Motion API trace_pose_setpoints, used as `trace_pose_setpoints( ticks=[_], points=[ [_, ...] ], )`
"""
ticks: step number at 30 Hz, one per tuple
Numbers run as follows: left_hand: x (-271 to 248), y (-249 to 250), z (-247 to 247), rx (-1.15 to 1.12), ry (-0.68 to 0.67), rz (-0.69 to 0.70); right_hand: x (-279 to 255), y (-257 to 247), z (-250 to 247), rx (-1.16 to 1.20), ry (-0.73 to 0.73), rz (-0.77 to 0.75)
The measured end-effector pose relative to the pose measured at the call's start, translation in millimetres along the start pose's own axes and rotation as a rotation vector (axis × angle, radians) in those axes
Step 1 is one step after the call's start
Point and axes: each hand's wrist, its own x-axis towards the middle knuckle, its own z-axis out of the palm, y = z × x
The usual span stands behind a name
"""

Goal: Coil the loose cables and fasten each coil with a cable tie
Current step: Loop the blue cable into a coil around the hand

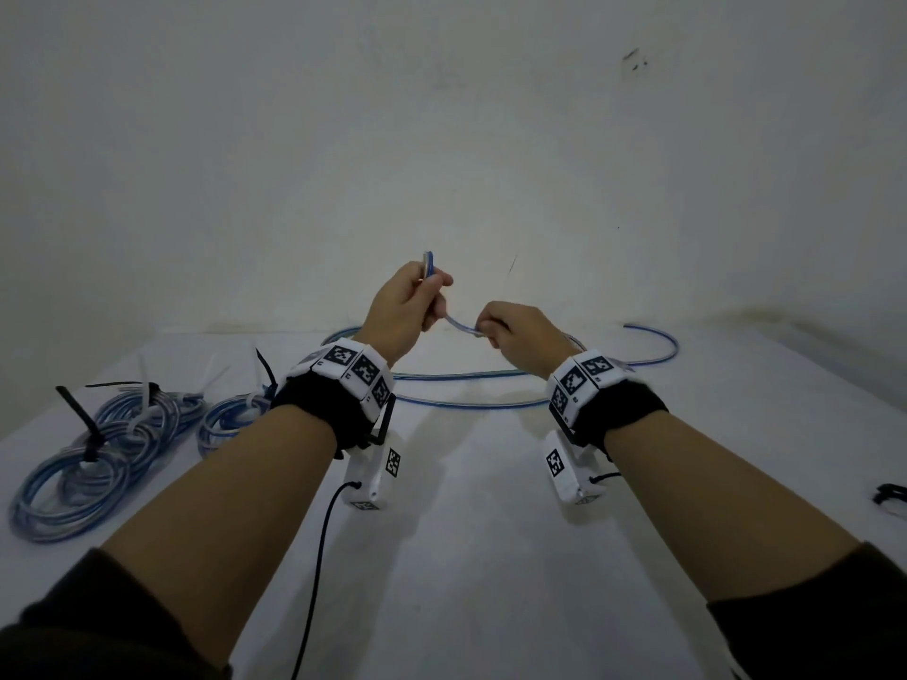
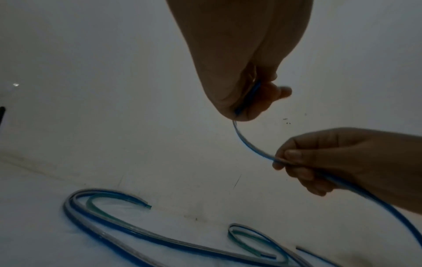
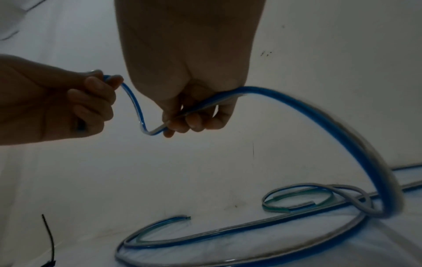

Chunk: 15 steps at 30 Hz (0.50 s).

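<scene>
A loose blue-and-clear cable [image 1: 491, 375] snakes over the white table [image 1: 491, 557] near the wall. My left hand [image 1: 407, 306] is raised above the table and grips the cable's end [image 1: 428, 262], which sticks up past the thumb. My right hand [image 1: 515, 336] pinches the same cable a short way along, so a small sag [image 1: 459, 323] hangs between the hands. In the left wrist view the cable [image 2: 246, 142] runs from my left hand [image 2: 251, 101] to my right hand [image 2: 303, 164]. From my right hand [image 3: 194, 117] the cable [image 3: 342, 135] arcs down to the table.
Coiled blue cables [image 1: 98, 463] bound with black and white ties lie at the table's left; a second coil [image 1: 230, 419] sits by my left wrist. A black cable tie [image 1: 891, 494] lies at the right edge. A pale wall [image 1: 441, 139] closes the back.
</scene>
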Motion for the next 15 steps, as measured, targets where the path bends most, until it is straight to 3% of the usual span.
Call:
trace_pose_setpoints(
  ticks=[3, 7, 15],
  points=[
    [1.9, -7.6, 0.1, 0.120, 0.048, 0.024, -3.3, -6.1, 2.4, 0.029, -0.070, -0.035],
    [0.1, -10.6, 0.4, 0.197, -0.039, 0.041, -8.0, -13.2, 6.5, 0.118, -0.124, -0.096],
    [-6.8, -16.6, -6.8, 0.427, -0.111, 0.028, -5.5, -14.0, 1.8, -0.043, -0.055, -0.299]
  ],
)
